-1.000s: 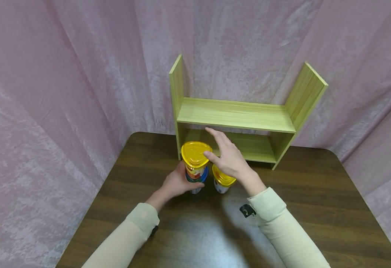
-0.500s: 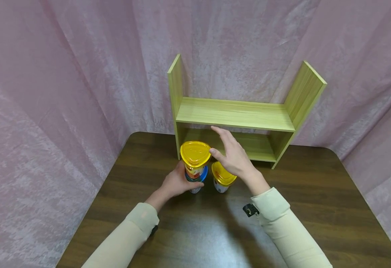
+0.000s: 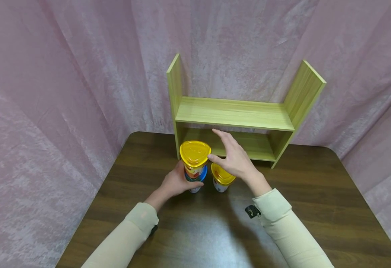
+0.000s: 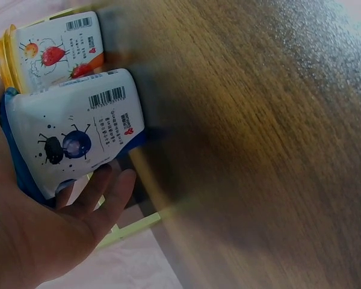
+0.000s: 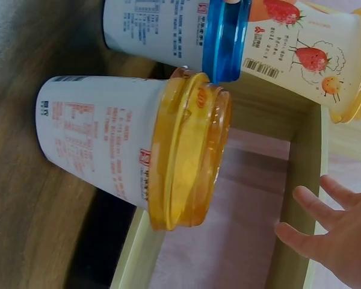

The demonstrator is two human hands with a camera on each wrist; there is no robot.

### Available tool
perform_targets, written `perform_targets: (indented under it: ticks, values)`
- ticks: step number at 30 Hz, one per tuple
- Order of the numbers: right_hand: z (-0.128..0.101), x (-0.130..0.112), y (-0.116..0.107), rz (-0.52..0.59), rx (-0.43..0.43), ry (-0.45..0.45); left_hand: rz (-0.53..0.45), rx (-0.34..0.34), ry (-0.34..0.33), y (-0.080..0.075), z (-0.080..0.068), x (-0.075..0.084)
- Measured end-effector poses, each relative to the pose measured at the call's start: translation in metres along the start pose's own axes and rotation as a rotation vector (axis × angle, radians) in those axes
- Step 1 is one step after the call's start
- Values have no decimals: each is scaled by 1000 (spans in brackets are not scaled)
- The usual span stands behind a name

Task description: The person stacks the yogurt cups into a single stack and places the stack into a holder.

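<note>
My left hand [image 3: 175, 183] grips a white cup with a blue lid [image 4: 78, 129], its fingers and thumb curved round the lid end. The cup bears a blueberry print. Stacked upright on it is a strawberry-print cup with a yellow lid [image 3: 195, 153]. Another yellow-lidded cup [image 5: 102, 135] stands on the table just right of the stack. My right hand [image 3: 232, 156] hovers above that cup with spread fingers, holding nothing. Its thumb is close to the edge of the top lid; whether it touches, I cannot tell.
A light wooden two-tier shelf [image 3: 234, 113] stands directly behind the cups, with upright side boards. The dark wooden table [image 3: 319, 201] spreads to both sides and toward me. Pink curtains [image 3: 81, 74] hang behind and at the sides.
My right hand has shifted slightly right, its thumb moving from over the top yellow lid to that lid's right edge. My left hand and the stacked cups stay nearly still.
</note>
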State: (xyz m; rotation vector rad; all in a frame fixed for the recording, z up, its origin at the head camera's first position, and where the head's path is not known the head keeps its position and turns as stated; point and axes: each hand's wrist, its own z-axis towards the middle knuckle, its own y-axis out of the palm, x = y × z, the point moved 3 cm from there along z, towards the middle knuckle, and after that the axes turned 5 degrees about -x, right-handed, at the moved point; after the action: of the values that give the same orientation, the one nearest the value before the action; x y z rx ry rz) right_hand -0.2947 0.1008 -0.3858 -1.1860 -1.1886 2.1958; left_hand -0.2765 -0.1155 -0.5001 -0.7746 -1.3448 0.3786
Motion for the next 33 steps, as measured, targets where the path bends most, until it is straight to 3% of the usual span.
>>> perform_targets:
  ticks: [12,33]
  values:
    - [-5,9,5,-14,-33,79,3,16,35,2,1,-2]
    - [-12,18,15,-30,-56,120,0,13,40,0,1,0]
